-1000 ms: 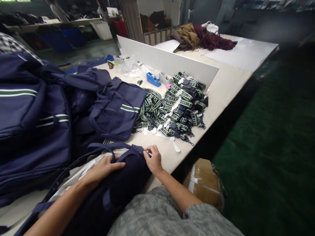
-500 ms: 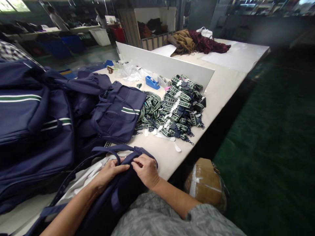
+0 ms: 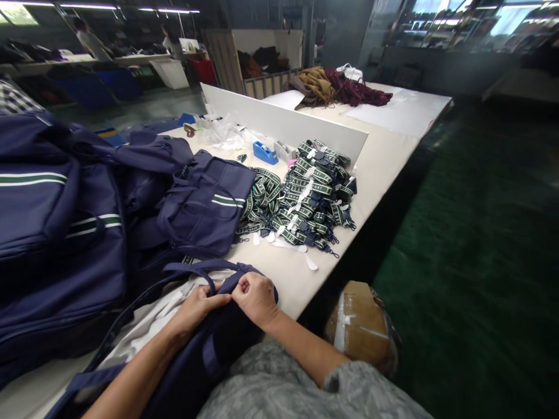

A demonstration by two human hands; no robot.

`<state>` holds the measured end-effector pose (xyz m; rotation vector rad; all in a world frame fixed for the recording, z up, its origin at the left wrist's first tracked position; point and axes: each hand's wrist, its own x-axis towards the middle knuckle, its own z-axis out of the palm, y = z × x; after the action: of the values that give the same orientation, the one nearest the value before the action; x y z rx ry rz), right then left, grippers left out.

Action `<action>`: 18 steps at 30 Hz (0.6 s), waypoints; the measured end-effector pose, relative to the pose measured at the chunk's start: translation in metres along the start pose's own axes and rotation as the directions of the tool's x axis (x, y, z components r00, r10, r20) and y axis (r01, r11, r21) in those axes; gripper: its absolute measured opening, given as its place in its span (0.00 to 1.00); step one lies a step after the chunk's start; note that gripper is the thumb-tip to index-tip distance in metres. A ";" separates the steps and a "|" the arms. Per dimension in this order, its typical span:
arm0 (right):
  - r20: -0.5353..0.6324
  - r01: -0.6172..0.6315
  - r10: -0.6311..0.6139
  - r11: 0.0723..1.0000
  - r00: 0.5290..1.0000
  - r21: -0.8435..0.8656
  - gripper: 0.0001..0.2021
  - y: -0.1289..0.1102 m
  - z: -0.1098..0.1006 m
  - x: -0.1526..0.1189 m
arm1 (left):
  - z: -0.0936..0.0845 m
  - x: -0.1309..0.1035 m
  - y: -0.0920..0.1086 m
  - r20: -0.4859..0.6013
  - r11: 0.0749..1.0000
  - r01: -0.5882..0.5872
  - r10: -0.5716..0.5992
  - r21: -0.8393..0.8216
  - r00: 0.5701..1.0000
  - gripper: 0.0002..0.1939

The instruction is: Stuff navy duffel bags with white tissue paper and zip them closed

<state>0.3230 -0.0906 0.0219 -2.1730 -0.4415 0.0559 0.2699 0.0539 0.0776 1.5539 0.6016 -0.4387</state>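
Navy bag [image 3: 231,331], one, lying open at the near edge of the surface [image 3: 290,288], pale material [image 3: 146,329] showing within. Left hand [image 3: 198,308]: grip closed on the bag's upper edge, thumb outside, fingers partly hidden behind the handle [image 3: 187,267]. Right hand [image 3: 255,299]: grip narrow, pinching the same edge beside the left thumb; the exact part between its fingertips hidden. Bag's lower end cut off by the frame, partly covered by the left forearm.
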 end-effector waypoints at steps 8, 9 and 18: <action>-0.055 -0.294 0.314 0.928 0.948 0.231 0.04 0.046 -0.005 -0.006 | 0.000 -0.006 0.007 0.033 0.999 0.040 -0.039 -0.031 0.999 0.26; -0.047 -0.326 0.342 0.923 0.938 0.205 0.06 0.056 -0.009 -0.004 | 0.000 -0.007 0.008 0.034 0.999 0.033 -0.032 -0.029 0.999 0.26; -0.156 -0.655 0.638 0.717 0.754 -0.238 0.23 0.198 -0.111 -0.058 | -0.003 -0.004 0.013 0.029 0.996 0.071 -0.073 0.060 0.997 0.21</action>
<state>0.3490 -0.3029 -0.0742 -2.5043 0.4059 0.3313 0.2745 0.0565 0.0900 1.5826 0.6269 -0.5384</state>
